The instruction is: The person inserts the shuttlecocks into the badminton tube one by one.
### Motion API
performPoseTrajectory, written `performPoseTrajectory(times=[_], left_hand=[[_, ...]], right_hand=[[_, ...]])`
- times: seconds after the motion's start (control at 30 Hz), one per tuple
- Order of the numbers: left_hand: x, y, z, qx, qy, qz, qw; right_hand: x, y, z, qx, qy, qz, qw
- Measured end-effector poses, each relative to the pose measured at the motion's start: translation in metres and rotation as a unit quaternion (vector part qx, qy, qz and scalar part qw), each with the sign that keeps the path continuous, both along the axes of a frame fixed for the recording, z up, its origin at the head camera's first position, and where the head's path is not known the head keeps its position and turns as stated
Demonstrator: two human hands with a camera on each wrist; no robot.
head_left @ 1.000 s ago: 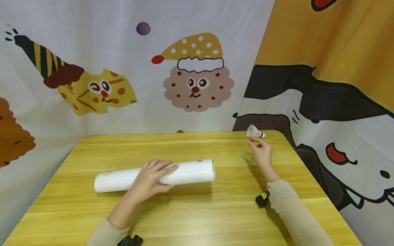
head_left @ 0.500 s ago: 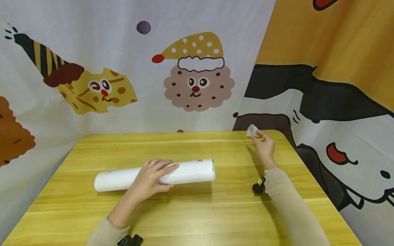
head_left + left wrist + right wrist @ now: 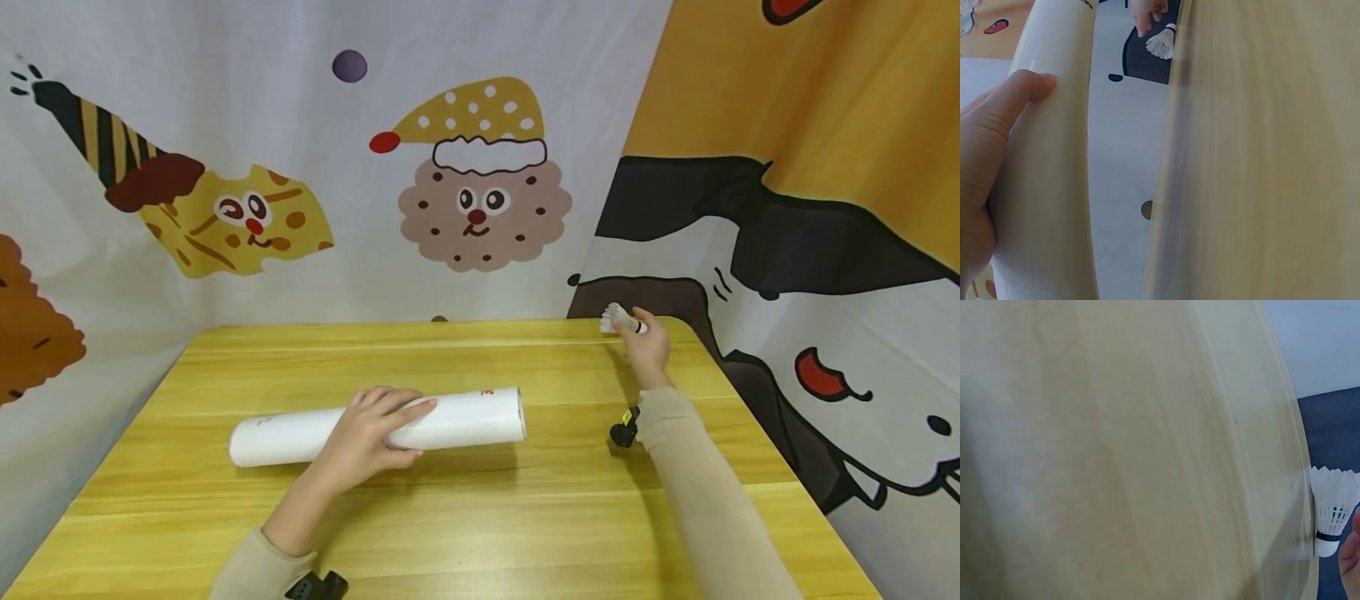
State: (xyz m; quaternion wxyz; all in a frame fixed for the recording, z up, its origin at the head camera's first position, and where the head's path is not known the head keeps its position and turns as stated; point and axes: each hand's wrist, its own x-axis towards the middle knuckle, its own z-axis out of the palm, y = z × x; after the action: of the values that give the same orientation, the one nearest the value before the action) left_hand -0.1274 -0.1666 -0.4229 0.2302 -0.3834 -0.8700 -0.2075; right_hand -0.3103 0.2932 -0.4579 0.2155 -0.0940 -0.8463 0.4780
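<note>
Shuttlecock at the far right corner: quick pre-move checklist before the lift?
1. Right hand at the white feathered shuttlecock: ok, fingers reach its cork end.
2. Firm pinch on the shuttlecock: cannot tell; the right wrist view shows only a fingertip beside the cork.
3. Shuttlecock position: ok, lying on its side at the far right edge of the yellow wooden table.
4. Left hand steadies the long white cardboard tube: ok, fingers curl over it.
5. Tube lies flat, its right end facing the shuttlecock side: ok.
6. Whether that tube end is open: cannot tell.
</note>
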Motion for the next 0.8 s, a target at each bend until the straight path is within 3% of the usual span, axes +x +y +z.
performPoseTrajectory(times=[0.27, 0.8], left_hand=[[0.001, 0.002, 0.000, 0.002, 0.001, -0.003, 1.0000], [0.000, 0.001, -0.002, 0.008, 0.013, -0.012, 0.9998]], right_hand=[[-0.007, 0.003, 0.000, 0.004, -0.038, -0.002, 0.999], [-0.020, -0.002, 0.000, 0.010, -0.097, 0.053, 0.994]])
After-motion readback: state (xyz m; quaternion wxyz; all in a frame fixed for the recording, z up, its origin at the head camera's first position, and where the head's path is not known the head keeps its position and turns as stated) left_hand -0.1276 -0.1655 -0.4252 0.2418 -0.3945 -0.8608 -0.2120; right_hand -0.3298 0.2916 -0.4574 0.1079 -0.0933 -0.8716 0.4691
